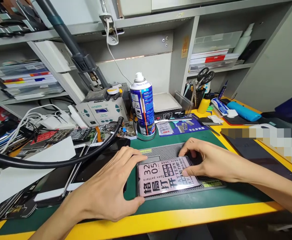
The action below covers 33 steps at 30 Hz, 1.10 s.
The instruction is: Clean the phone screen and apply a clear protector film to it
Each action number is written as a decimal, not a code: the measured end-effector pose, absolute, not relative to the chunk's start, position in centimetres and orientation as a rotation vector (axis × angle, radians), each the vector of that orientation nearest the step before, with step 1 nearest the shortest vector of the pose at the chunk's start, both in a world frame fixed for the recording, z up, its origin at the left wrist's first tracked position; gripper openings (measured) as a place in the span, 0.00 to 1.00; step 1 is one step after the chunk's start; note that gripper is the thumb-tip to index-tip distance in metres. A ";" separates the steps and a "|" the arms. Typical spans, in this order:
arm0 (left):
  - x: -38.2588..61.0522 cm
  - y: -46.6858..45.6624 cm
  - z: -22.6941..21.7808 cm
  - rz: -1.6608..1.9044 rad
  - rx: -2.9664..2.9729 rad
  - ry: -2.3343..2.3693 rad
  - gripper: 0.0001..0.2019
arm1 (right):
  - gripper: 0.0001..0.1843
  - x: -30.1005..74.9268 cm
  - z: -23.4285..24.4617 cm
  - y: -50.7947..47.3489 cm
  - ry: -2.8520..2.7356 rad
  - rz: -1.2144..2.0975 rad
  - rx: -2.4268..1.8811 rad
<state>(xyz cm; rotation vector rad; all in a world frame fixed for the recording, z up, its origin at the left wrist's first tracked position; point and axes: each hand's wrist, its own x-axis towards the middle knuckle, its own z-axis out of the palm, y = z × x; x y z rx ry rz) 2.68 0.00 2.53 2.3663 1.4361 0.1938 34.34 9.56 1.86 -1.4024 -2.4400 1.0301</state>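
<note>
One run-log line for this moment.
left hand: at left end of phone | right hand: fingertips on screen | phone: lit, flat on grey mat | spray can: behind

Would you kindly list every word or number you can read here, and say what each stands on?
"32 05": on the lit phone screen, sideways.
"Open pattern": same screen.
"ATTERN": same screen; a letter may lie under the right hand.
"格局打开": same screen, large.
Spray can, station panel, blue card: print too small or blurred to read.
</note>
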 end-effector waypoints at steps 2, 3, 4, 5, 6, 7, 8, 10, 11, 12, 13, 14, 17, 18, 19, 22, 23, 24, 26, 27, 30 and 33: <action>3.0 -0.3 2.9 0.180 2.370 1.430 0.36 | 0.26 34.3 2.0 9.5 -2.442 1.021 -1.403; 3.2 -0.5 3.2 0.181 2.377 1.423 0.36 | 0.26 34.3 2.1 9.4 -2.446 1.016 -1.403; 3.4 -0.6 3.4 0.186 2.390 1.408 0.35 | 0.25 34.3 2.2 9.4 -2.451 1.013 -1.402; 3.7 -0.7 3.6 0.194 2.411 1.388 0.35 | 0.25 34.3 2.2 9.4 -2.456 1.013 -1.399; 3.9 -0.7 3.8 0.202 2.437 1.369 0.34 | 0.24 34.3 2.3 9.4 -2.460 1.013 -1.395; 4.2 -0.6 4.0 0.207 2.467 1.352 0.33 | 0.24 34.3 2.3 9.4 -2.463 1.014 -1.392; 4.5 -0.5 4.1 0.211 2.497 1.341 0.32 | 0.24 34.3 2.4 9.4 -2.464 1.013 -1.389; 5.0 -0.1 4.3 0.199 2.525 1.341 0.31 | 0.25 34.3 2.4 9.4 -2.465 1.012 -1.390; 5.3 0.2 4.3 0.186 2.518 1.351 0.31 | 0.25 34.3 2.4 9.4 -2.465 1.012 -1.392; 5.5 0.5 4.4 0.163 2.502 1.356 0.33 | 0.26 34.3 2.4 9.4 -2.464 1.012 -1.393; 5.7 0.8 4.4 0.136 2.478 1.360 0.36 | 0.26 34.3 2.3 9.4 -2.464 1.013 -1.394; 5.9 1.0 4.5 0.110 2.455 1.363 0.40 | 0.26 34.3 2.3 9.4 -2.463 1.014 -1.393; 6.6 1.6 4.5 0.068 2.426 1.367 0.45 | 0.28 34.2 2.1 9.4 -2.459 1.023 -1.400; 6.8 1.7 4.4 0.062 2.421 1.370 0.45 | 0.28 34.3 2.0 9.4 -2.459 1.026 -1.405; 7.0 1.8 4.4 0.058 2.415 1.377 0.44 | 0.29 34.3 1.9 9.5 -2.458 1.028 -1.409; 7.5 2.1 4.3 0.047 2.390 1.386 0.44 | 0.31 34.3 1.7 9.6 -2.457 1.032 -1.421; 7.5 2.1 4.3 0.045 2.380 1.387 0.45 | 0.31 34.3 1.7 9.6 -2.455 1.033 -1.425; 7.6 2.2 4.3 0.045 2.373 1.387 0.45 | 0.31 34.3 1.7 9.7 -2.454 1.033 -1.428; 7.7 2.2 4.3 0.049 2.362 1.384 0.45 | 0.31 34.3 1.8 9.7 -2.452 1.033 -1.434; 7.7 2.3 4.3 0.052 2.358 1.382 0.45 | 0.31 34.3 1.9 9.6 -2.452 1.034 -1.436; 7.8 2.4 4.4 0.064 2.354 1.369 0.44 | 0.31 34.2 2.2 9.6 -2.448 1.036 -1.447; 7.8 2.5 4.4 0.082 2.355 1.363 0.43 | 0.31 34.1 2.3 9.5 -2.443 1.043 -1.449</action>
